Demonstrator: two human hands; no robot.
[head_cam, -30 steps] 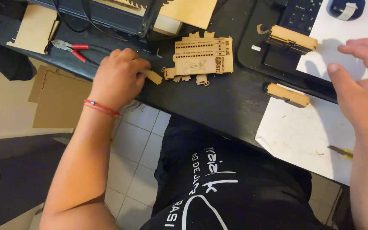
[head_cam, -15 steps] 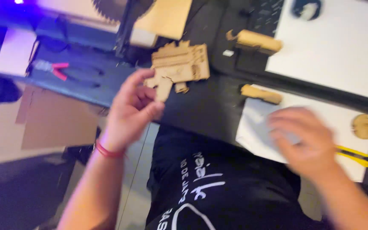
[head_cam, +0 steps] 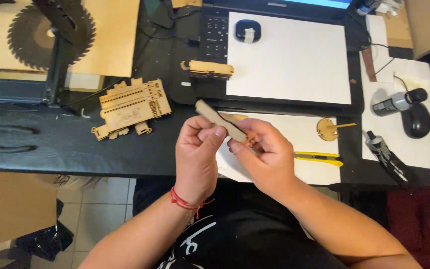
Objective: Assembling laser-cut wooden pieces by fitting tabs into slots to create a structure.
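Both hands meet above the black desk's front edge (head_cam: 75,154). My left hand (head_cam: 196,152) and my right hand (head_cam: 264,152) pinch a small flat wooden strip (head_cam: 220,120) between their fingertips, tilted from upper left to lower right. To the left on the desk lies a laser-cut wooden assembly (head_cam: 130,106) with slots and tabs. A smaller stacked wooden part (head_cam: 211,69) rests on the laptop's edge. Part of another wooden piece (head_cam: 235,117) peeks out behind the strip.
A white sheet (head_cam: 289,55) covers the laptop. A yellow utility knife (head_cam: 319,158), a round wooden gear piece (head_cam: 327,129), a glue tube (head_cam: 386,155), a small bottle (head_cam: 398,102) and a black mouse (head_cam: 418,122) sit right. Red-handled pliers (head_cam: 1,139) lie left; a saw-blade shape (head_cam: 46,30) at the back.
My left hand lifted a wooden piece from beside the assembly and brought it to the middle. My right hand came in from the right and took hold of it too.
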